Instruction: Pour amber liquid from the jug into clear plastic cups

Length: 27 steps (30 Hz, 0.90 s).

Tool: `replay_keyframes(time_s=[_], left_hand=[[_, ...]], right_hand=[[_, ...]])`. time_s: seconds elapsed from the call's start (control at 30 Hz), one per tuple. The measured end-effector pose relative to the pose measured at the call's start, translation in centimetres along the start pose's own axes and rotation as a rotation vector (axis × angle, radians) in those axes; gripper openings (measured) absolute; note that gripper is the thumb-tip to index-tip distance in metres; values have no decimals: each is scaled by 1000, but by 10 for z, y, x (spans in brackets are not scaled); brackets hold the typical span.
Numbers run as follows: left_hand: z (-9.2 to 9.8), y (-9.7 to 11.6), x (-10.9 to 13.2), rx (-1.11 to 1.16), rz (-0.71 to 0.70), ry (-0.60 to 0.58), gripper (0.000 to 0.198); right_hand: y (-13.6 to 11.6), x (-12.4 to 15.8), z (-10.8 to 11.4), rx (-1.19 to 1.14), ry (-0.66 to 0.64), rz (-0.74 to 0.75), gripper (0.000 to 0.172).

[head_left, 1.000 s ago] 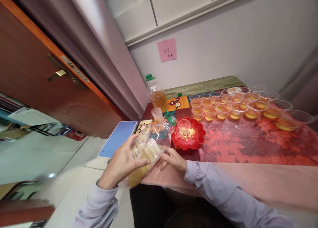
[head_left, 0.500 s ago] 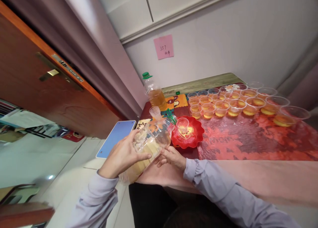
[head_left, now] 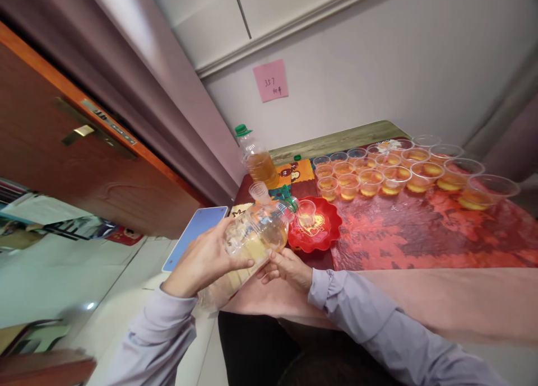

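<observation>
A clear plastic bottle point(head_left: 253, 245) lies tilted in both hands, its neck pointing right and some pale yellow liquid near the neck end. My left hand point(head_left: 210, 257) wraps round its body from the left, thumb across the front. My right hand point(head_left: 290, 267) grips the lower side near the shoulder, fingers partly hidden beneath. By the bottle's mouth, a clear plastic cup point(head_left: 306, 212) rests in a red scalloped plate point(head_left: 332, 229). Whether liquid runs from the mouth is too small to tell.
Rows of clear cups with amber liquid point(head_left: 397, 177) stand on the red-patterned table cover point(head_left: 378, 235). At the back left stands a green-capped bottle point(head_left: 261, 167); stacked empty cups point(head_left: 259, 192) are before it. A loose green cap point(head_left: 297, 157) and blue board point(head_left: 191, 235) lie nearby.
The view has shifted slightly. Both hands keep the same hold on the tilted bottle, its neck still beside the cup in the red plate.
</observation>
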State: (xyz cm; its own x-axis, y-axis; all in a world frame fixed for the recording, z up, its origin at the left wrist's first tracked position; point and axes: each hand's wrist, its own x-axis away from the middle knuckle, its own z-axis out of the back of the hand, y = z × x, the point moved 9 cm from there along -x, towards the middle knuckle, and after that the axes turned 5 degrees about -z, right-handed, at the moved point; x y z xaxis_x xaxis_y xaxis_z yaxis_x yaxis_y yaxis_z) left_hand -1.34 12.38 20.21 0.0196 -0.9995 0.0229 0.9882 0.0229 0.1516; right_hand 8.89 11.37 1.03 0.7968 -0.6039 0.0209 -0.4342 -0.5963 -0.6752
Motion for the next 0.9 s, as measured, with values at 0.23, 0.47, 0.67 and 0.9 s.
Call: replay_keyframes(time_s=[0.23,0.47,0.67,0.9], left_hand=[[1,0,-3,-33,-29,3,102],[2,2,-2,-63,26,-25,106],[4,6,-5,-54,14,-29,106],[5,12,-5,-90,56,-97,109]], right_hand=[[0,0,1,-29,7,3,72],[-2,1,1,-46,4,15,71],[-4,1,0,-44,8,24,72],[-4,2,0,-78,30,2,74]])
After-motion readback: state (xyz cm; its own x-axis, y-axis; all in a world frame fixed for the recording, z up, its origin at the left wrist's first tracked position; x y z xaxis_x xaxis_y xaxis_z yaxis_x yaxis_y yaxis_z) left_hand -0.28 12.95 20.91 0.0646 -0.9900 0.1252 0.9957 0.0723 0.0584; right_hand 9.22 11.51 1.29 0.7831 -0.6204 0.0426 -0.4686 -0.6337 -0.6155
